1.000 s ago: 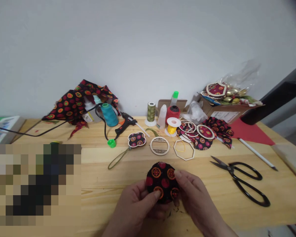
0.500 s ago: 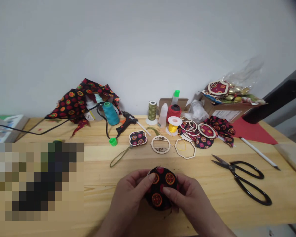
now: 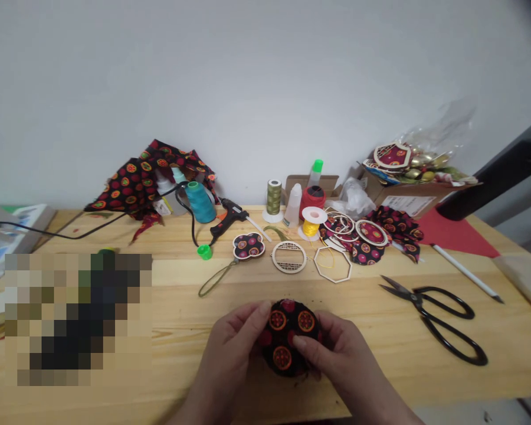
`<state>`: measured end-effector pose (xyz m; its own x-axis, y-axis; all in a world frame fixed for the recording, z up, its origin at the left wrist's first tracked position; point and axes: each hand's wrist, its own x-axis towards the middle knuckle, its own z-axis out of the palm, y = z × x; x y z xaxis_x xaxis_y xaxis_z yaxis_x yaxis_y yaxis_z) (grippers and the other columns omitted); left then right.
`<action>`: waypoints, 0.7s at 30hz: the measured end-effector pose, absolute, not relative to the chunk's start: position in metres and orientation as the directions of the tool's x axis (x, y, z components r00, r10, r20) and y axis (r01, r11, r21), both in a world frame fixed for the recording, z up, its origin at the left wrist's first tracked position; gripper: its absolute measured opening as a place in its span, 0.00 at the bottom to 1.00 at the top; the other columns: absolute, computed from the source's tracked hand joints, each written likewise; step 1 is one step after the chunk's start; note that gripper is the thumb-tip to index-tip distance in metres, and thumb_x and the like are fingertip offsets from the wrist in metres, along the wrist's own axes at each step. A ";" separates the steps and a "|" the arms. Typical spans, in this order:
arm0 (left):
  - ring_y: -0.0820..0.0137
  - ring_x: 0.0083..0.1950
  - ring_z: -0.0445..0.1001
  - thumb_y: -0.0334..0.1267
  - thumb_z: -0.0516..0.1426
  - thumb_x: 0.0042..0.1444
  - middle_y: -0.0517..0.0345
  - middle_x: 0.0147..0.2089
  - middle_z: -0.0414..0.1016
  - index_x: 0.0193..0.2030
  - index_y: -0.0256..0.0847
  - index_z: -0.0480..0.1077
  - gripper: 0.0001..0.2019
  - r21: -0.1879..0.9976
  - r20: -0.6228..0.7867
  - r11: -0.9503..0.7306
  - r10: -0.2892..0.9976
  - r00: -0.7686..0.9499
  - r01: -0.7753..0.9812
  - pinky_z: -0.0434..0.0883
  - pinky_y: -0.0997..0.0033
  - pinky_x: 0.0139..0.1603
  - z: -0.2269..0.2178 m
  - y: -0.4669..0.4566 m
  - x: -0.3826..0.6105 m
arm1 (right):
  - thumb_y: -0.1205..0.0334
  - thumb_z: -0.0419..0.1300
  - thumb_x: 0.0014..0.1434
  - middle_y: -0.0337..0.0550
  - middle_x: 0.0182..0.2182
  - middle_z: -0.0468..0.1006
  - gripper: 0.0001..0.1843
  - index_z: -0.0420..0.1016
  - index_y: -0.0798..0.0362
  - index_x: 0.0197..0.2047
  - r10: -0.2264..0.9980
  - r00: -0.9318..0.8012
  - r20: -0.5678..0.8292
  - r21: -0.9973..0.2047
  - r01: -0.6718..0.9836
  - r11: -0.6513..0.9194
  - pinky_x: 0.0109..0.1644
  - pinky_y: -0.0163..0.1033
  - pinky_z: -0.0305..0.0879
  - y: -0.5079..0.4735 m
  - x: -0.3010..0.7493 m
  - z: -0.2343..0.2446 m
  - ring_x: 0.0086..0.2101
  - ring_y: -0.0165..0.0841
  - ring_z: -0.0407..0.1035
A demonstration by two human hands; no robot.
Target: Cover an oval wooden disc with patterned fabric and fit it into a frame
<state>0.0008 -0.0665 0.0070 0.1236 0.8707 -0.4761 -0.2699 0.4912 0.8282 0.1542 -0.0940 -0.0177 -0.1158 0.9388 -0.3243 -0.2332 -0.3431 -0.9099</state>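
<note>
Between my two hands is a round piece of black fabric (image 3: 287, 337) with orange and red flower circles, held above the near edge of the table. My left hand (image 3: 236, 336) grips its left edge, the thumb at the upper left rim. My right hand (image 3: 334, 348) pinches the right side, thumb lying on the printed face, fingers behind and mostly hidden. Just beyond lie a round wooden lattice frame (image 3: 289, 271), a flower-shaped fabric pendant (image 3: 248, 245) with a green cord loop, and an octagonal wooden frame (image 3: 348, 273).
Black-handled scissors (image 3: 451, 321) and a white pencil (image 3: 464, 273) lie at the right. A glue gun (image 3: 227, 219), teal thread cone (image 3: 200, 203), yellow spool (image 3: 311, 227) and patterned cloth (image 3: 124, 184) stand along the wall. A cardboard box (image 3: 398, 198) is back right. The left foreground is blurred out.
My left thumb has slid off the fabric's face toward its upper left rim. The right hand keeps its hold, and the view has shifted slightly.
</note>
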 end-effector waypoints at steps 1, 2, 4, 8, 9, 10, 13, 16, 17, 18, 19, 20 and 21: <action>0.67 0.34 0.75 0.44 0.64 0.45 0.53 0.32 0.81 0.36 0.36 0.77 0.14 0.826 -0.482 0.499 0.866 0.129 -0.263 0.70 0.72 0.36 0.007 -0.066 0.001 | 0.57 0.68 0.46 0.35 0.23 0.75 0.11 0.78 0.53 0.33 0.937 -0.123 -0.326 -0.909 -0.232 -0.347 0.28 0.30 0.64 -0.095 0.154 -0.018 0.21 0.23 0.63; 0.67 0.34 0.75 0.43 0.65 0.43 0.53 0.33 0.81 0.37 0.37 0.77 0.15 0.825 -0.488 0.507 0.862 0.136 -0.251 0.70 0.71 0.36 0.006 -0.066 0.001 | 0.57 0.68 0.46 0.36 0.24 0.76 0.12 0.78 0.53 0.34 0.936 -0.133 -0.326 -0.908 -0.232 -0.349 0.29 0.30 0.64 -0.095 0.154 -0.017 0.22 0.24 0.64; 0.67 0.33 0.75 0.42 0.66 0.42 0.53 0.32 0.81 0.36 0.37 0.77 0.14 0.830 -0.492 0.514 0.857 0.151 -0.215 0.70 0.72 0.35 0.005 -0.065 0.001 | 0.57 0.68 0.46 0.38 0.26 0.77 0.13 0.78 0.53 0.35 0.933 -0.158 -0.323 -0.908 -0.227 -0.352 0.31 0.32 0.65 -0.096 0.153 -0.017 0.25 0.26 0.67; 0.72 0.26 0.71 0.44 0.64 0.44 0.57 0.25 0.77 0.28 0.36 0.77 0.12 0.857 -0.478 0.493 0.869 0.131 -0.147 0.67 0.76 0.28 0.003 -0.066 0.000 | 0.57 0.68 0.45 0.40 0.30 0.79 0.14 0.78 0.54 0.36 0.926 -0.180 -0.331 -0.905 -0.216 -0.366 0.36 0.35 0.66 -0.098 0.151 -0.018 0.30 0.30 0.69; 0.73 0.25 0.69 0.44 0.64 0.43 0.57 0.23 0.77 0.26 0.36 0.77 0.12 0.862 -0.474 0.488 0.871 0.127 -0.137 0.66 0.76 0.27 0.003 -0.066 0.000 | 0.57 0.68 0.45 0.40 0.30 0.79 0.14 0.78 0.54 0.36 0.927 -0.175 -0.333 -0.906 -0.212 -0.366 0.37 0.35 0.66 -0.099 0.151 -0.018 0.30 0.30 0.69; 0.74 0.24 0.69 0.44 0.64 0.43 0.58 0.23 0.76 0.25 0.36 0.76 0.11 0.865 -0.469 0.483 0.875 0.123 -0.133 0.65 0.77 0.26 0.003 -0.066 0.000 | 0.57 0.68 0.45 0.40 0.29 0.78 0.14 0.79 0.54 0.36 0.928 -0.170 -0.330 -0.909 -0.207 -0.362 0.36 0.35 0.66 -0.099 0.151 -0.018 0.30 0.30 0.69; 0.73 0.24 0.68 0.44 0.64 0.44 0.58 0.23 0.76 0.25 0.36 0.76 0.11 0.868 -0.468 0.481 0.876 0.118 -0.126 0.65 0.77 0.26 0.003 -0.067 0.000 | 0.55 0.68 0.46 0.38 0.27 0.77 0.13 0.78 0.54 0.34 0.926 -0.208 -0.316 -0.916 -0.187 -0.354 0.34 0.34 0.65 -0.099 0.154 -0.016 0.27 0.28 0.67; 0.73 0.25 0.68 0.44 0.63 0.45 0.58 0.23 0.76 0.26 0.36 0.76 0.12 0.868 -0.472 0.484 0.873 0.121 -0.108 0.65 0.76 0.26 0.002 -0.067 0.000 | 0.51 0.65 0.50 0.38 0.24 0.76 0.14 0.78 0.55 0.32 0.926 -0.204 -0.319 -0.918 -0.175 -0.355 0.29 0.31 0.62 -0.097 0.158 -0.011 0.24 0.25 0.64; 0.73 0.24 0.68 0.45 0.63 0.45 0.58 0.23 0.75 0.26 0.36 0.76 0.12 0.869 -0.473 0.485 0.872 0.128 -0.096 0.65 0.76 0.26 0.002 -0.068 0.000 | 0.50 0.64 0.50 0.38 0.23 0.75 0.15 0.77 0.55 0.31 0.931 -0.172 -0.323 -0.922 -0.165 -0.351 0.28 0.30 0.60 -0.096 0.159 -0.010 0.23 0.25 0.64; 0.73 0.24 0.68 0.45 0.63 0.45 0.58 0.22 0.75 0.25 0.36 0.75 0.12 0.871 -0.472 0.484 0.872 0.132 -0.084 0.64 0.76 0.26 0.003 -0.068 0.000 | 0.50 0.64 0.50 0.38 0.22 0.75 0.15 0.76 0.55 0.30 0.936 -0.134 -0.327 -0.927 -0.149 -0.345 0.26 0.30 0.59 -0.094 0.160 -0.009 0.23 0.25 0.63; 0.73 0.23 0.67 0.45 0.63 0.45 0.59 0.21 0.74 0.24 0.36 0.75 0.12 0.873 -0.472 0.483 0.871 0.136 -0.068 0.63 0.76 0.26 0.003 -0.068 0.000 | 0.49 0.64 0.50 0.37 0.21 0.74 0.16 0.75 0.55 0.28 0.939 -0.098 -0.329 -0.932 -0.125 -0.340 0.26 0.30 0.58 -0.093 0.160 -0.008 0.23 0.25 0.63; 0.74 0.23 0.67 0.45 0.63 0.45 0.59 0.20 0.73 0.24 0.36 0.75 0.13 0.876 -0.469 0.479 0.872 0.138 -0.049 0.63 0.76 0.25 0.004 -0.068 0.001 | 0.50 0.64 0.49 0.36 0.20 0.73 0.16 0.74 0.55 0.27 0.942 -0.074 -0.327 -0.938 -0.093 -0.333 0.25 0.30 0.57 -0.091 0.159 -0.007 0.22 0.25 0.62; 0.74 0.23 0.66 0.45 0.63 0.45 0.59 0.20 0.73 0.23 0.36 0.74 0.13 0.881 -0.465 0.472 0.875 0.137 -0.027 0.62 0.76 0.25 0.004 -0.068 0.001 | 0.50 0.65 0.48 0.36 0.19 0.71 0.15 0.72 0.55 0.26 0.945 -0.056 -0.322 -0.944 -0.058 -0.325 0.25 0.30 0.56 -0.090 0.159 -0.006 0.22 0.25 0.62</action>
<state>0.0011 -0.0683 0.0043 0.1367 0.8749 -0.4645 -0.0271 0.4721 0.8812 0.1587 -0.0898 -0.0061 -0.0563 0.9451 -0.3219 -0.0575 -0.3249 -0.9440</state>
